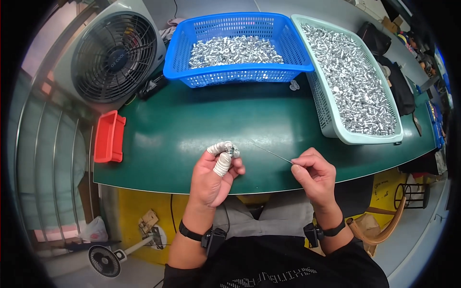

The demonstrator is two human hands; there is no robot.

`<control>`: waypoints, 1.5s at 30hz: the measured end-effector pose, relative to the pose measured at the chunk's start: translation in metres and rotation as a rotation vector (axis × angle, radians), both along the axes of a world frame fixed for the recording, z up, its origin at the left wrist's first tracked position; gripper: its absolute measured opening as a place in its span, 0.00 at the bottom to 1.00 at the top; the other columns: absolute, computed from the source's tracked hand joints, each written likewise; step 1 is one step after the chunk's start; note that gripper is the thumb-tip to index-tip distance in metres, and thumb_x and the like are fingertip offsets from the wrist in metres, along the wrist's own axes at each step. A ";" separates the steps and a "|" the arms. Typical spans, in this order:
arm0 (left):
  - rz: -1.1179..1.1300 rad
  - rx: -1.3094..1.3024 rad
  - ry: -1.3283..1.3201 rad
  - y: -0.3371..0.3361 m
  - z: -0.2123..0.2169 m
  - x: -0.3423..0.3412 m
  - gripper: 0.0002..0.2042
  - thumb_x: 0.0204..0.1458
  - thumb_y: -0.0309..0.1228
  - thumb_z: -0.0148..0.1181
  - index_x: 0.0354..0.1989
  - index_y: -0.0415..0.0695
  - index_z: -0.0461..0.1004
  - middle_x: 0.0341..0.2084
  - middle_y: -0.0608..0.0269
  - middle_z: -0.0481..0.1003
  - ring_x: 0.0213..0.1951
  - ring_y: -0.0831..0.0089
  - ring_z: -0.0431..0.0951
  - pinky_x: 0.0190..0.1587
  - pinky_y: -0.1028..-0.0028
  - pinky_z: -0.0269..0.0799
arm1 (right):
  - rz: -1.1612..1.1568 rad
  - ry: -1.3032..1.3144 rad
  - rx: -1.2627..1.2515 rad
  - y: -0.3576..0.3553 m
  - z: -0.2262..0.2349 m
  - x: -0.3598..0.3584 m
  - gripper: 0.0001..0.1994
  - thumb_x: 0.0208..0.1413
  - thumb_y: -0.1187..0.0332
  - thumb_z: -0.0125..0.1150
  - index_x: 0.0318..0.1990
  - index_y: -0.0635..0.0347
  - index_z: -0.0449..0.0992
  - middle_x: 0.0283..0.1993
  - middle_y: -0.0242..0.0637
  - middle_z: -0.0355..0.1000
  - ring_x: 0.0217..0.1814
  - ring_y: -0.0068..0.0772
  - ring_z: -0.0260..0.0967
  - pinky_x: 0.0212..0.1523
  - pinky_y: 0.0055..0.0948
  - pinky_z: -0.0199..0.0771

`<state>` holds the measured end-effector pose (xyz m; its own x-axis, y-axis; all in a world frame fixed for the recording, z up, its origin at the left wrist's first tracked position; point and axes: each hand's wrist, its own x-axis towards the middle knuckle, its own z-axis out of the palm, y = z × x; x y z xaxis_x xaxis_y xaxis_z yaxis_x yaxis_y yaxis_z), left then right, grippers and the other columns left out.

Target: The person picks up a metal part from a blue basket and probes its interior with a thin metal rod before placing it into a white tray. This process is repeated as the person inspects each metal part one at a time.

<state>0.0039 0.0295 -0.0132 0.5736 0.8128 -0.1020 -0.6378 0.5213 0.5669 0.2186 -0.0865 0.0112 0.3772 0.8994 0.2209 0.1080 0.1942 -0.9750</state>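
My left hand (210, 178), with white wrapping around its thumb and some fingers, pinches a small silvery metal part (231, 151) between the fingertips. My right hand (317, 177) grips one end of a thin metal rod (272, 153). The rod's free end points left toward the part, with a gap between them. Both hands are above the near edge of the green tabletop (211, 113). Beyond them, a blue basket (240, 73) and a pale green basket (322, 108) hold many small silvery metal parts.
A red bin (109, 139) sits at the table's left edge, below a large box fan (115, 60). A few loose pieces (294, 85) lie by the blue basket. Dark bags (398, 86) are at the far right. A smaller fan (104, 261) stands low at the left.
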 end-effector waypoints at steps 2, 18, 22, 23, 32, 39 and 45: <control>0.010 0.004 0.015 0.000 0.000 0.001 0.09 0.61 0.25 0.56 0.49 0.43 0.73 0.40 0.60 0.76 0.40 0.69 0.75 0.43 0.66 0.75 | 0.025 0.014 0.003 0.001 0.004 0.000 0.06 0.54 0.83 0.62 0.38 0.68 0.80 0.35 0.33 0.69 0.31 0.16 0.64 0.30 0.15 0.61; -0.018 0.016 0.073 0.000 0.003 0.001 0.10 0.60 0.23 0.58 0.49 0.41 0.73 0.38 0.60 0.77 0.38 0.69 0.76 0.42 0.68 0.75 | 0.070 -0.101 -0.019 -0.002 -0.004 -0.013 0.07 0.52 0.84 0.62 0.38 0.67 0.80 0.35 0.35 0.69 0.32 0.19 0.65 0.30 0.17 0.63; -0.015 0.028 0.113 -0.002 0.005 0.006 0.10 0.59 0.21 0.59 0.48 0.40 0.73 0.38 0.59 0.77 0.38 0.70 0.77 0.42 0.69 0.75 | 0.074 -0.126 -0.012 0.000 -0.004 -0.012 0.07 0.52 0.83 0.62 0.38 0.66 0.80 0.35 0.35 0.69 0.32 0.19 0.65 0.29 0.16 0.62; -0.015 0.027 0.116 -0.003 0.005 0.005 0.10 0.59 0.21 0.59 0.48 0.40 0.73 0.38 0.59 0.77 0.38 0.70 0.77 0.42 0.69 0.75 | 0.066 -0.136 -0.012 0.000 -0.004 -0.012 0.07 0.52 0.83 0.63 0.38 0.66 0.80 0.35 0.35 0.69 0.31 0.18 0.64 0.29 0.16 0.61; -0.030 0.096 0.168 -0.005 0.006 0.003 0.10 0.57 0.21 0.60 0.47 0.39 0.73 0.38 0.59 0.77 0.38 0.70 0.77 0.41 0.70 0.75 | 0.048 -0.231 -0.033 -0.006 0.009 -0.016 0.06 0.52 0.82 0.63 0.37 0.65 0.80 0.34 0.33 0.69 0.29 0.16 0.63 0.26 0.16 0.59; -0.072 0.079 0.165 -0.004 0.004 0.001 0.09 0.57 0.22 0.60 0.46 0.40 0.74 0.38 0.59 0.76 0.38 0.68 0.76 0.40 0.68 0.74 | 0.061 -0.184 -0.065 -0.010 0.007 -0.015 0.05 0.53 0.81 0.63 0.37 0.65 0.80 0.34 0.32 0.70 0.30 0.16 0.63 0.27 0.16 0.59; -0.094 0.048 0.132 -0.003 0.003 -0.001 0.09 0.59 0.21 0.58 0.47 0.38 0.73 0.37 0.58 0.77 0.37 0.71 0.77 0.42 0.71 0.76 | 0.066 -0.184 -0.064 -0.011 0.005 -0.015 0.05 0.53 0.80 0.63 0.37 0.65 0.80 0.34 0.32 0.70 0.30 0.16 0.63 0.28 0.16 0.60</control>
<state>0.0033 0.0268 -0.0099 0.6317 0.7617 -0.1443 -0.5056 0.5458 0.6681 0.2037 -0.0979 0.0164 0.2759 0.9352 0.2221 0.2741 0.1449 -0.9507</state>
